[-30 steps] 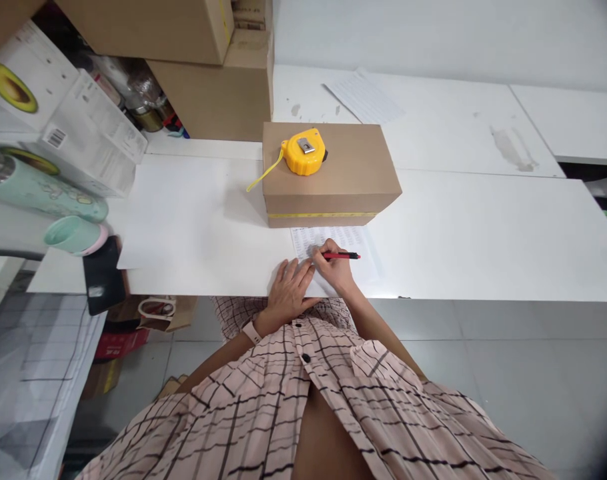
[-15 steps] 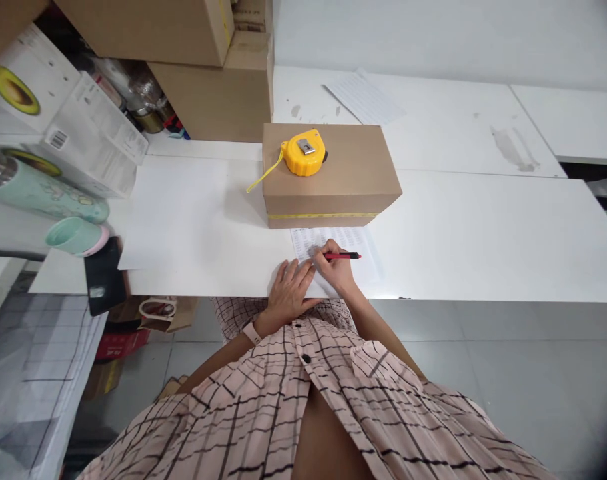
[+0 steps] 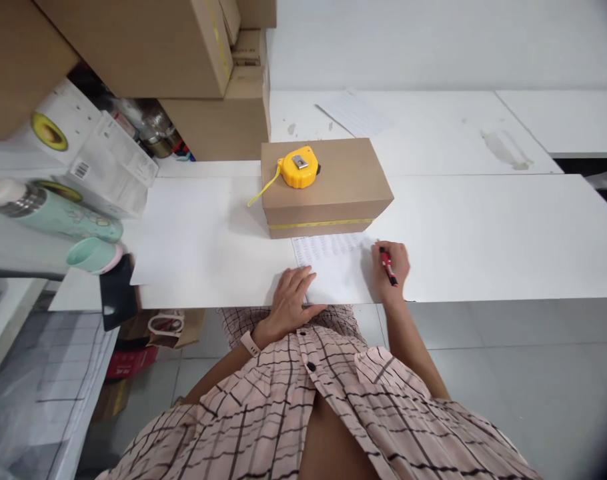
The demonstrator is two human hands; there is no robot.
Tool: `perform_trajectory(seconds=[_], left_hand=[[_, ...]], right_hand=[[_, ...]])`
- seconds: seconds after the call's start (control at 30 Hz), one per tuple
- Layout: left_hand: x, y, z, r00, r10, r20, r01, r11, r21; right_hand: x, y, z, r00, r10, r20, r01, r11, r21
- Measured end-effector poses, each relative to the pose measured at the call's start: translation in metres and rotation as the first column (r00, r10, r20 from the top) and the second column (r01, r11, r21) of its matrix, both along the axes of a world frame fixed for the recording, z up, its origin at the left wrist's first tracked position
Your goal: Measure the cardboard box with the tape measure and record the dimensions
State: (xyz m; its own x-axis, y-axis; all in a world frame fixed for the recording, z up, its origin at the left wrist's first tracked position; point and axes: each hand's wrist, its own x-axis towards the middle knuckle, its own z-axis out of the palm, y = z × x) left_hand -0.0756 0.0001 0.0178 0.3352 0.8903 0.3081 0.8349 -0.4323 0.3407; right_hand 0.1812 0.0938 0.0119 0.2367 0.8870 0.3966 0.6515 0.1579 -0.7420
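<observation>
My left hand [image 3: 292, 293] lies flat with fingers stretched over the left edge of a printed sheet [image 3: 333, 267] at the table's front. At the sheet's right side, my right hand [image 3: 392, 267] is closed around a red and black pen [image 3: 388, 267]. Just beyond the paper stands a brown cardboard box [image 3: 333, 177], with a yellow strip along its front face. On top of the box rests a yellow tape measure [image 3: 299, 167], its wrist cord hanging off the left edge. The box covers the far edge of the sheet.
Blank white paper [image 3: 178, 227] lies to the left. A black phone [image 3: 118, 293], a mint cup [image 3: 93, 255] and a mint bottle [image 3: 73, 217] are at the far left. Large cartons [image 3: 223, 127] are stacked behind. Another printed sheet [image 3: 356, 113] lies near the wall.
My right hand has moved right across the sheet with the pen, from the left part to the right edge. My left hand stays on the paper. The view has tilted up slightly.
</observation>
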Motion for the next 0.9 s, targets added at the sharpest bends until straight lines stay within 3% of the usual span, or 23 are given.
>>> perform_trajectory(seconds=[0.13, 0.23, 0.33, 0.43, 0.53, 0.57, 0.63, 0.67, 0.73, 0.8, 0.9], left_hand=[[-0.016, 0.045, 0.06, 0.965, 0.053, 0.256, -0.127, 0.951, 0.281], [-0.027, 0.103, 0.103, 0.948, 0.103, 0.301, -0.218, 0.899, 0.38], [-0.032, 0.158, 0.128, 0.942, 0.178, 0.285, -0.252, 0.935, 0.248], [-0.029, 0.183, 0.14, 0.927, 0.233, 0.295, -0.261, 0.963, 0.062], [-0.016, 0.171, 0.152, 0.879, 0.185, 0.44, -0.182, 0.982, -0.05], [-0.01, 0.162, 0.156, 0.847, 0.141, 0.512, -0.096, 0.989, -0.114], [0.004, 0.141, 0.161, 0.753, 0.062, 0.655, 0.146, 0.955, -0.258], [0.011, 0.131, 0.162, 0.707, 0.037, 0.706, 0.262, 0.914, -0.31], [0.02, 0.118, 0.161, 0.662, 0.009, 0.75, 0.396, 0.845, -0.36], [0.023, 0.111, 0.16, 0.659, 0.01, 0.752, 0.425, 0.82, -0.383], [0.012, 0.111, 0.16, 0.63, 0.064, 0.774, 0.437, 0.794, -0.422]], right_hand=[[0.052, 0.014, -0.014, 0.931, -0.046, 0.362, 0.075, 0.995, -0.068], [0.06, 0.021, -0.024, 0.885, -0.034, 0.464, 0.1, 0.988, -0.118], [0.055, 0.022, -0.029, 0.891, -0.089, 0.446, 0.129, 0.99, -0.059], [0.049, 0.018, -0.02, 0.922, -0.167, 0.35, 0.155, 0.986, 0.062], [0.037, 0.012, 0.012, 0.967, -0.21, 0.143, 0.18, 0.964, 0.196], [0.03, 0.011, 0.028, 0.984, -0.176, 0.039, 0.164, 0.964, 0.211], [0.013, 0.009, 0.063, 0.969, 0.013, -0.245, 0.027, 0.987, 0.158], [0.004, 0.009, 0.081, 0.901, 0.158, -0.404, -0.119, 0.986, 0.12], [-0.012, 0.009, 0.11, 0.697, 0.353, -0.624, -0.421, 0.906, 0.043], [-0.023, 0.01, 0.127, 0.565, 0.379, -0.733, -0.55, 0.835, 0.007], [-0.025, 0.016, 0.136, 0.487, 0.358, -0.796, -0.604, 0.797, -0.011]])
